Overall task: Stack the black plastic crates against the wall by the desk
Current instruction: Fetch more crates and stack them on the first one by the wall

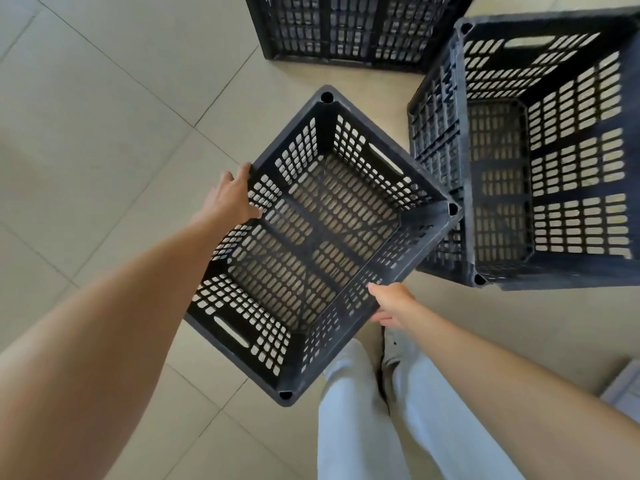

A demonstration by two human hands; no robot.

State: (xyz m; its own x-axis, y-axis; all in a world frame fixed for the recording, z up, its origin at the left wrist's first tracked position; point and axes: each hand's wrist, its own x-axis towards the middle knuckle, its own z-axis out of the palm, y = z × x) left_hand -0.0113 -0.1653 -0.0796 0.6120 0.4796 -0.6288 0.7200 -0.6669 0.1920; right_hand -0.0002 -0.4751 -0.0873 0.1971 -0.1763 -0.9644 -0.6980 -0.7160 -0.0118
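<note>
I look down at a black crate [322, 244] that sits in the middle of the view, open side up, turned diagonally to the floor tiles [104, 116]. My left hand [230, 197] grips the rim of its left long side, with the fingers closed over the edge and the thumb on the inside wall. My right hand [393, 304] holds the opposite long side near the lower right, fingers curled on the outer wall; I cannot tell how tightly it closes. I cannot tell either if the crate is lifted or rests on the floor.

To the right stands a second crate [540, 150], also open upward, and the far corner of the held crate is just beside it, maybe touching its left wall. A third crate [346, 29] is at the top of the view, partly cut off, apart from both others. Below the held crate I see light trousers [363, 410] and one shoe [393, 344].
</note>
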